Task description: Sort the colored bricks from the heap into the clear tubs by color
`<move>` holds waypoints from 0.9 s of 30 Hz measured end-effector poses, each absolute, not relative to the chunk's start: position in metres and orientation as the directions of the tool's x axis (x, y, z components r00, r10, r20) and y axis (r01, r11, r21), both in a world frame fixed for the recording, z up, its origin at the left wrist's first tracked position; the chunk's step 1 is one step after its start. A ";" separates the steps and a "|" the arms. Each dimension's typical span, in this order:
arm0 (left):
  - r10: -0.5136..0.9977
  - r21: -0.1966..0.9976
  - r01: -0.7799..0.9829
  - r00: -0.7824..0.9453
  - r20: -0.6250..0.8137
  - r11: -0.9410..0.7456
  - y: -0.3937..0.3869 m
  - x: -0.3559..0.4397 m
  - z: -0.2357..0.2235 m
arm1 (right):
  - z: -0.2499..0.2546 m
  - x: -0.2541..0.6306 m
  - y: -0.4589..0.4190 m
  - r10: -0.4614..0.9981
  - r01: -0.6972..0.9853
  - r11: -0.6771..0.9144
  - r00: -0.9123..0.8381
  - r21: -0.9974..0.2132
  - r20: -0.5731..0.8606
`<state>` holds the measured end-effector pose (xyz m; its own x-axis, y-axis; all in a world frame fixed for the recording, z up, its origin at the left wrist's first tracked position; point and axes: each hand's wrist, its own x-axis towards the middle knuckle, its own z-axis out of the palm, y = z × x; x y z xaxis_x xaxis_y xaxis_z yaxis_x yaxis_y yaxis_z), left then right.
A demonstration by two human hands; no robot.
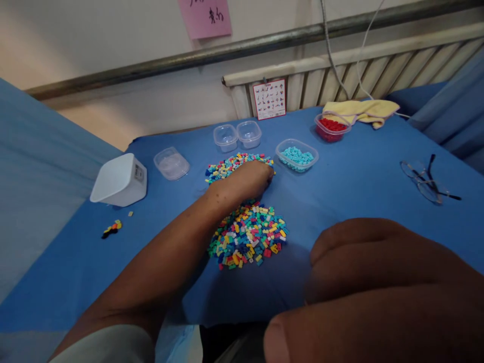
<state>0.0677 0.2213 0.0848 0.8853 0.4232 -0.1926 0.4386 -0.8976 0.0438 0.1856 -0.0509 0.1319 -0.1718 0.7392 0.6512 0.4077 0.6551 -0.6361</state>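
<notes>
— Nearest entry?
— My right hand [381, 282], one, large at the lower right. Fingers curled side by side; whether they grip anything, I cannot tell.
— Next?
— Near pile [249, 239], loose mixed-colour bricks, on the blue counter [333, 186], between me and my left hand [253, 176].
— And that hand?
— Palm down, at the right end of the far pile [223, 169], also mixed bricks. Its fingertips are hidden, so I cannot tell if they are apart or together.
— Left of it?
— One clear tub [173, 165]; farther left, a white box [121, 181], with a few bricks [113, 228] on its near side.
— Right of it?
— Tub of light-blue bricks [297, 156], just beyond; farther right, tub of red bricks [331, 128] beside a yellow cloth [365, 111]. Glasses [427, 184], one pair, beyond my right hand.
— Straight beyond the left?
— Two clear tubs [248, 135], side by side; behind, a printed card [269, 100] against the radiator [302, 85].
</notes>
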 end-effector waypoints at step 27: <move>0.545 0.364 0.443 0.800 0.251 -0.819 0.281 0.056 0.110 | 0.016 0.196 0.072 0.846 0.559 0.495 -0.134 -0.665 0.516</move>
<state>0.0563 0.2814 0.1096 0.8002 0.5445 0.2514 0.4432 -0.8193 0.3637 0.1957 0.0718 0.0161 -0.1338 0.8459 0.5163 0.5590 0.4946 -0.6655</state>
